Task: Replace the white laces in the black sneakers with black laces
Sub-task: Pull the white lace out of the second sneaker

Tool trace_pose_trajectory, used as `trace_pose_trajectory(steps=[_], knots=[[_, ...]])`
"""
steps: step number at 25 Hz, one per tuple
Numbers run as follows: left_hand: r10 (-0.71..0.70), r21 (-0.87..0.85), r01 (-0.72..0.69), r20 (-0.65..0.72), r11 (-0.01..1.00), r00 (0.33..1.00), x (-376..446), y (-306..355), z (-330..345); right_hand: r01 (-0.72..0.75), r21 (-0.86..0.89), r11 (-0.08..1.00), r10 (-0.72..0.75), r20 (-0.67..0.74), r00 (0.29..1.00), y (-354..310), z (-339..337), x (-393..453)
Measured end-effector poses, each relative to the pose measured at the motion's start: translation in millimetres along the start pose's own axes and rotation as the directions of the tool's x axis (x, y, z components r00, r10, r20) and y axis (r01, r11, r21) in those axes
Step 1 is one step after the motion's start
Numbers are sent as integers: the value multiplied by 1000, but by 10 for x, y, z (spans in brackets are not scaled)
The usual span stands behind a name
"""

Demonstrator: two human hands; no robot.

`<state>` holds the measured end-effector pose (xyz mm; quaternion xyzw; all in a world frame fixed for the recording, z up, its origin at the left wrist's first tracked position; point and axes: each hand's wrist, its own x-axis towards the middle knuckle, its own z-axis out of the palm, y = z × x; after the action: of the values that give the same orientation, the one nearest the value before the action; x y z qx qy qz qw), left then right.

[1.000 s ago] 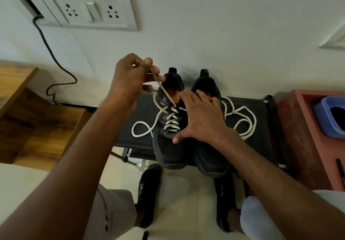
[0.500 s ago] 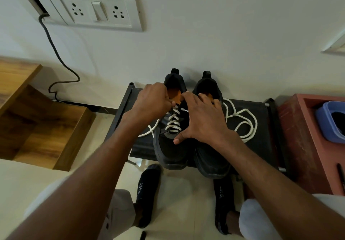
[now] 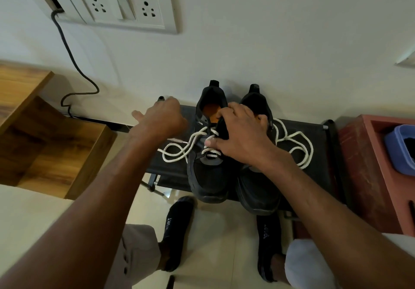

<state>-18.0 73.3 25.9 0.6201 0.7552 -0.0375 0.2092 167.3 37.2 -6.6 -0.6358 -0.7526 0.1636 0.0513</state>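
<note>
Two black sneakers stand side by side on a black stool point(image 3: 318, 136) against the wall. The left sneaker point(image 3: 207, 176) has a white lace point(image 3: 179, 151) pulled out of its upper eyelets, with loops lying on the stool to its left. The right sneaker point(image 3: 258, 189) shows no lace. A second white lace point(image 3: 298, 147) lies loose on the stool to its right. My right hand point(image 3: 242, 136) lies over both sneakers, its fingers curled on the left sneaker's tongue and its thumb on the lacing. My left hand point(image 3: 161, 118) is blurred, left of the sneaker above the loose loops; its grip is unclear. No black lace is visible.
A switch plate point(image 3: 121, 7) with a black cable point(image 3: 74, 64) is on the wall. A wooden shelf unit point(image 3: 45, 145) stands at the left. At the right, a red box point(image 3: 368, 176) holds a blue container point(image 3: 399, 149). My feet in black socks point(image 3: 177, 228) are on the floor below.
My left hand went from lifting the lace, down to the eyelets, then swept left away from the sneaker. More lace now lies loose on the stool. My right hand's fingers curled over the tongue.
</note>
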Motion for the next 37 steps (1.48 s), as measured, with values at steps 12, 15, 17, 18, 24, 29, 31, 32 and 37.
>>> trace_pose_trajectory(steps=[12,15,17,18,24,29,31,32,37], knots=[[280,-35,-278,107,960,954,71,205,398,0,177,984,28,-152,988,-69,28,59],[285,-63,-280,111,958,952,65,243,385,-50,246,968,89,-154,984,-69,48,58],[265,-128,-249,131,960,955,108,231,357,-72,297,952,118,-138,983,-80,37,70],[252,-164,-228,140,960,958,129,218,341,-91,336,937,135,-111,985,-74,8,84],[235,-245,-187,184,951,954,135,179,306,18,172,985,-15,-20,1000,-109,4,112],[213,-149,-183,224,972,951,128,229,307,53,71,996,-47,-84,995,-188,106,153],[195,-123,-170,225,978,955,124,226,331,25,217,976,7,-142,990,-171,190,159],[189,-121,-166,220,979,957,122,227,341,2,302,953,51,-166,985,-163,209,150],[164,-79,-150,211,985,964,119,192,326,-128,730,671,241,-51,969,-95,-12,113]])
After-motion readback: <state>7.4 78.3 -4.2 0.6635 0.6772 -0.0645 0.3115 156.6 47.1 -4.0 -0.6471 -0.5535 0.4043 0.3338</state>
